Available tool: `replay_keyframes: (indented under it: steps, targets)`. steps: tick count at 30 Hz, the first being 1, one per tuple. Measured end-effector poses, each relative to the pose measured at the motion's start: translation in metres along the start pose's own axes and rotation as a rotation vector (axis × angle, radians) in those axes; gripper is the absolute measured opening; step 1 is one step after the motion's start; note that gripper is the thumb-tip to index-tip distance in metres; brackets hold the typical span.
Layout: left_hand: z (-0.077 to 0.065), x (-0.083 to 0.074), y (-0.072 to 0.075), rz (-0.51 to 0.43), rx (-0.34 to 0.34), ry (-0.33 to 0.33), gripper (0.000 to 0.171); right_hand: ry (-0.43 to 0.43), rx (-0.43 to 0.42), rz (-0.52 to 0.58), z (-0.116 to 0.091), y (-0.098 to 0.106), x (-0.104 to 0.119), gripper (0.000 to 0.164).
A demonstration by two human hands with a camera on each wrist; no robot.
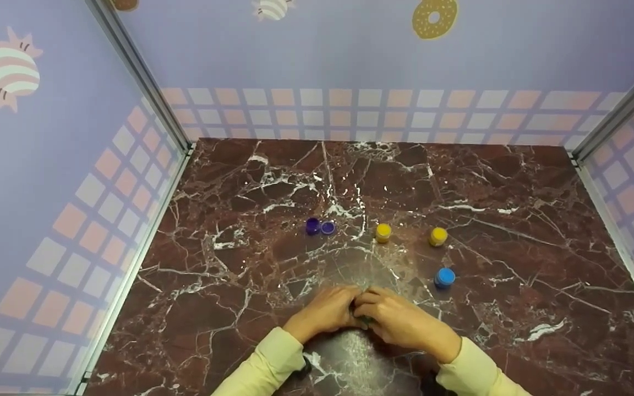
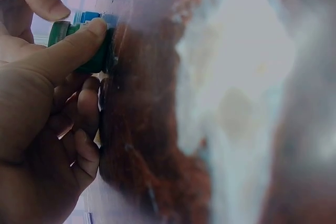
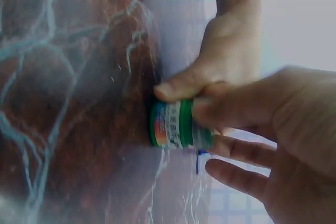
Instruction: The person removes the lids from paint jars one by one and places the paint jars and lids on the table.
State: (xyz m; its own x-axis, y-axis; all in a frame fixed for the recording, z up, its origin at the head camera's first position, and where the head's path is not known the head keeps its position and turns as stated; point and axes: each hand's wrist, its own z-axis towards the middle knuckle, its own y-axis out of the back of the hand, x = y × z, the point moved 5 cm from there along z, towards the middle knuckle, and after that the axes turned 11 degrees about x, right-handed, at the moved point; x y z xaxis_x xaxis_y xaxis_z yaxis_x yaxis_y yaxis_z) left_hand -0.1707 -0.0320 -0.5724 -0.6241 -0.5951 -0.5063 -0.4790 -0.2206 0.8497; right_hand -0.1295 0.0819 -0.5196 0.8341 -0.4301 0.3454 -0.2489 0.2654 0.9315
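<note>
A small green paint jar (image 3: 171, 124) with a printed label stands at the tabletop between the two hands. My left hand (image 1: 329, 309) holds its body, the thumb laid along the side in the left wrist view. With thumb and fingers, my right hand (image 1: 397, 319) pinches the lid (image 3: 201, 134) at the top of the jar. From the head view the jar is mostly hidden by the fingers. To the right of the hands stands a blue-topped jar (image 1: 444, 278), apart from both.
Two yellow-topped jars (image 1: 383, 232) stand beyond the hands, toward the right. Left of them is a dark purple jar (image 1: 312, 226) beside a round, light-rimmed purple piece (image 1: 328, 227). Patterned panels (image 1: 339, 107) edge the brown marbled table (image 1: 212, 313) at the back and sides.
</note>
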Motion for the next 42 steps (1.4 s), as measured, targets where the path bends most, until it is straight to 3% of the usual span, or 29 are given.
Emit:
replay_keyframes:
  steps: [4,10,13,16,29,33,42]
  targets:
    - [0.000,0.001,0.000,0.000,0.004,-0.004,0.054,-0.084,-0.101,0.091,-0.004,0.014,-0.007,0.028]
    - [0.000,0.000,0.002,0.025,-0.012,0.010,0.044,-0.411,-0.324,0.146,-0.010,0.026,-0.019,0.016]
    - [0.001,0.000,0.002,0.033,-0.011,0.017,0.043,-0.510,-0.346,0.126,-0.010,0.022,-0.018,0.016]
    - [0.001,0.001,0.003,0.035,-0.013,0.021,0.041,-0.546,-0.321,0.095,-0.008,0.014,-0.014,0.019]
    - [0.000,0.001,0.001,0.068,-0.026,0.024,0.043,-0.557,-0.158,0.043,-0.001,-0.007,-0.001,0.027]
    - [0.001,0.000,0.002,0.061,-0.027,0.009,0.043,-0.495,-0.122,0.014,-0.001,-0.007,-0.001,0.027]
    - [0.001,-0.003,0.003,0.033,-0.027,-0.003,0.040,-0.266,-0.001,0.014,0.000,-0.003,-0.002,0.023]
